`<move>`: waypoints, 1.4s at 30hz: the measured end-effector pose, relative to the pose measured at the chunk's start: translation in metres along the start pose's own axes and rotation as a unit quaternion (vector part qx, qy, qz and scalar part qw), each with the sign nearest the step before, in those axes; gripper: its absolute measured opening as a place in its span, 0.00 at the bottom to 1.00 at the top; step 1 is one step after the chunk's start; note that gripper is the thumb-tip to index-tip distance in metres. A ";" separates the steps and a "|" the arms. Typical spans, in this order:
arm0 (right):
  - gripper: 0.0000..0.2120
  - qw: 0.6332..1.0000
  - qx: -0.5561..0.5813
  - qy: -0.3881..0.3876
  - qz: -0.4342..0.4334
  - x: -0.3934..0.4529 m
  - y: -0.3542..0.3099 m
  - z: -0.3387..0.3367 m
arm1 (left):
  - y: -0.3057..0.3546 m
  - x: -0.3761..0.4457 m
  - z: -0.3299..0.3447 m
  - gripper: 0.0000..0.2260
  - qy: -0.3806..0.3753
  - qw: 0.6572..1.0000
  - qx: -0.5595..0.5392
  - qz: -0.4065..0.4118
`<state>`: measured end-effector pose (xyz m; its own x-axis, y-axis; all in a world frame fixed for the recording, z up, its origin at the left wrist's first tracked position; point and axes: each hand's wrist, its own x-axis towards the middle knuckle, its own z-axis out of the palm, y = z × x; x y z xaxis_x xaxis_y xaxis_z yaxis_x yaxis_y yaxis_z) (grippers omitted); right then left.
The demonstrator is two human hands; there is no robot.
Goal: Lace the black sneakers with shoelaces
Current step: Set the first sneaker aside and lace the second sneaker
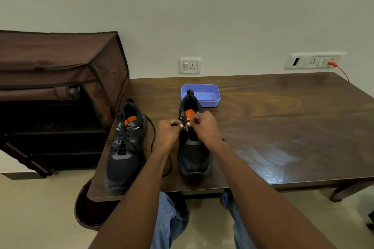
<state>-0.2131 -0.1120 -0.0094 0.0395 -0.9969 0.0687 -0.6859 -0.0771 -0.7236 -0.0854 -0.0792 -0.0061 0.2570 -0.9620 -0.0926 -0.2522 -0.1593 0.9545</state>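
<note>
Two black sneakers with orange insoles stand on a dark wooden table [283, 119], toes toward me. The left sneaker [125, 147] carries a loose black lace crossed through its eyelets. A black shoelace [153, 137] trails over the table between the shoes. Over the tongue of the right sneaker [194, 157], my left hand [168, 133] and my right hand [204, 125] meet, fingers curled. Each pinches part of the lace near the upper eyelets. The eyelets under my hands are hidden.
A blue plastic tray [208, 93] sits just behind the right sneaker. A brown fabric shoe rack [60, 79] stands left of the table. Wall sockets [190, 65] and an orange cable [342, 70] are behind. My knees are under the table's front edge.
</note>
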 end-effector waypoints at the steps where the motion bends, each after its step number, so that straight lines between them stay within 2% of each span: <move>1: 0.10 1.000 -0.018 0.004 -0.003 -0.001 -0.001 0.000 | 0.002 -0.001 0.000 0.11 0.003 1.000 0.003 0.006; 5: 0.05 0.999 -0.040 -0.020 0.015 0.002 -0.003 0.001 | 0.006 -0.003 0.000 0.10 0.000 0.999 0.038 0.017; 8: 0.09 0.997 -0.048 -0.060 0.011 0.001 -0.005 -0.005 | 0.007 -0.004 0.000 0.10 -0.007 0.999 0.037 0.030; 12: 0.15 0.992 -0.124 -0.025 -0.024 -0.003 -0.005 -0.013 | 0.004 -0.003 0.004 0.09 0.023 0.997 0.068 0.029; 14: 0.16 0.994 -0.111 -0.017 -0.010 -0.005 -0.006 -0.017 | 0.006 -0.002 0.005 0.07 0.064 0.994 0.091 0.008; 16: 0.15 0.995 -0.096 -0.024 -0.002 -0.007 -0.008 -0.020 | 0.011 0.001 -0.003 0.03 0.152 0.988 0.010 -0.033; 17: 0.15 0.995 -0.094 -0.029 0.000 -0.007 -0.009 -0.022 | 0.013 0.003 -0.011 0.02 0.203 0.973 -0.096 -0.044; 19: 0.13 0.996 -0.084 -0.035 0.002 -0.006 -0.010 -0.027 | 0.020 0.003 -0.030 0.03 0.300 0.898 -0.321 -0.017; 20: 0.13 0.996 -0.080 -0.041 0.005 -0.005 -0.010 -0.029 | 0.022 0.004 -0.039 0.03 0.344 0.863 -0.369 0.010; 21: 0.13 0.996 -0.078 -0.048 0.010 -0.005 -0.009 -0.030 | 0.022 0.004 -0.045 0.03 0.369 0.850 -0.375 0.031; 22: 0.13 0.995 -0.080 -0.054 0.015 -0.005 -0.010 -0.031 | 0.023 0.002 -0.047 0.02 0.364 0.857 -0.361 0.045; 23: 0.13 0.995 -0.084 -0.059 0.015 -0.005 -0.010 -0.031 | 0.022 0.002 -0.046 0.04 0.329 0.885 -0.326 0.050; 25: 0.12 0.994 -0.090 -0.067 0.011 -0.006 -0.011 -0.031 | 0.017 0.004 -0.034 0.11 0.181 0.964 -0.194 0.019; 26: 0.13 0.993 -0.092 -0.069 0.008 -0.006 -0.011 -0.031 | 0.013 0.005 -0.027 0.16 0.093 0.990 -0.108 -0.006; 28: 0.14 0.993 -0.090 -0.070 0.008 -0.008 -0.011 -0.031 | 0.007 0.006 -0.014 0.17 -0.035 0.997 0.063 -0.030; 30: 0.14 0.994 -0.080 -0.068 0.010 -0.008 -0.011 -0.031 | 0.004 0.006 -0.010 0.08 -0.046 0.984 0.174 0.006; 31: 0.14 0.995 -0.077 -0.066 0.012 -0.008 -0.010 -0.031 | 0.003 0.006 -0.011 0.05 -0.032 0.984 0.175 0.015; 33: 0.12 0.994 -0.080 -0.066 0.015 -0.008 -0.010 -0.033 | 0.005 0.006 -0.016 0.06 0.023 0.993 0.118 0.004; 35: 0.11 0.994 -0.084 -0.067 0.020 -0.008 -0.010 -0.034 | 0.010 0.009 -0.024 0.05 0.137 0.987 -0.077 -0.029; 36: 0.11 0.994 -0.082 -0.065 0.023 -0.007 -0.010 -0.035 | 0.013 0.011 -0.032 0.06 0.211 0.954 -0.209 -0.044; 37: 0.11 0.994 -0.081 -0.063 0.024 -0.007 -0.010 -0.035 | 0.016 0.012 -0.041 0.07 0.272 0.905 -0.322 -0.056; 38: 0.11 0.995 -0.081 -0.061 0.023 -0.007 -0.010 -0.034 | 0.015 0.014 -0.049 0.09 0.305 0.866 -0.392 -0.064; 39: 0.11 0.994 -0.084 -0.061 0.020 -0.007 -0.011 -0.034 | 0.013 0.014 -0.055 0.12 0.318 0.854 -0.405 -0.077; 40: 0.12 0.994 -0.087 -0.063 0.018 -0.007 -0.011 -0.034 | 0.012 0.012 -0.057 0.17 0.323 0.867 -0.367 -0.091; 42: 0.13 0.993 -0.095 -0.072 0.014 -0.007 -0.013 -0.033 | 0.012 0.006 -0.053 0.26 0.336 0.920 -0.190 -0.061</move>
<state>-0.2288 -0.1037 0.0223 0.1124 -0.9919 -0.0584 -0.8119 -0.0577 -0.5810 -0.0371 -0.0751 0.0194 0.8132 -0.5670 -0.1310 0.1289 -0.0440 0.9907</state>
